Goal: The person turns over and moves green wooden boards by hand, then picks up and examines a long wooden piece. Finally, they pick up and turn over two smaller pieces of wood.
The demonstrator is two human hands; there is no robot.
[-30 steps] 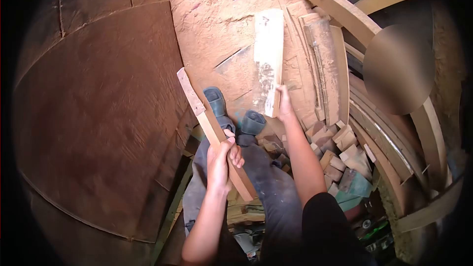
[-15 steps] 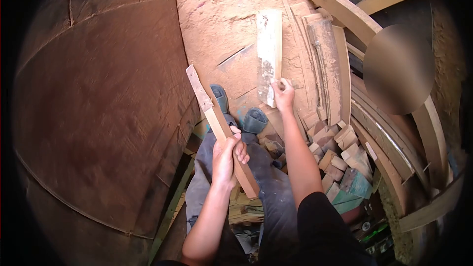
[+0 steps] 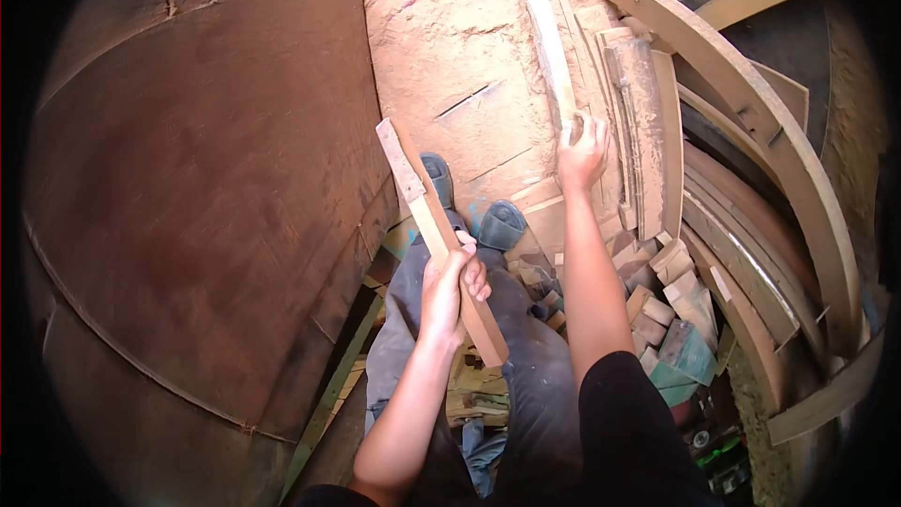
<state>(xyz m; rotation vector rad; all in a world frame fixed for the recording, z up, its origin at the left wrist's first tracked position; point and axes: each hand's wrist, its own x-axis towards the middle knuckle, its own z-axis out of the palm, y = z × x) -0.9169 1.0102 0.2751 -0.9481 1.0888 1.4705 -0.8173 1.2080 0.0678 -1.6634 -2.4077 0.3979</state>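
Observation:
My left hand (image 3: pixel 450 291) is wrapped round the lower half of a long wooden block (image 3: pixel 434 221), held at a slant over my legs. The block's upper end bears a paler, rough face. Farther out, my right hand (image 3: pixel 582 155) grips the near end of a whitish wooden board (image 3: pixel 552 56), turned with a narrow side toward me. That board points away over the dusty surface, close to a stack of thin planks. My right fingertips are partly hidden behind the hand.
A large brown panel (image 3: pixel 216 197) fills the left side. Right of the board lie stacked planks (image 3: pixel 643 131) and long curved wooden pieces (image 3: pixel 807 178). Several small wood offcuts (image 3: pixel 671 319) are piled beside my right forearm. Dark shoes (image 3: pixel 502 225) show below the dusty surface (image 3: pixel 450 56).
My right hand has turned the whitish board from its broad face to a narrow side and shifted it right and away. The left hand still holds its block. The view has shifted slightly.

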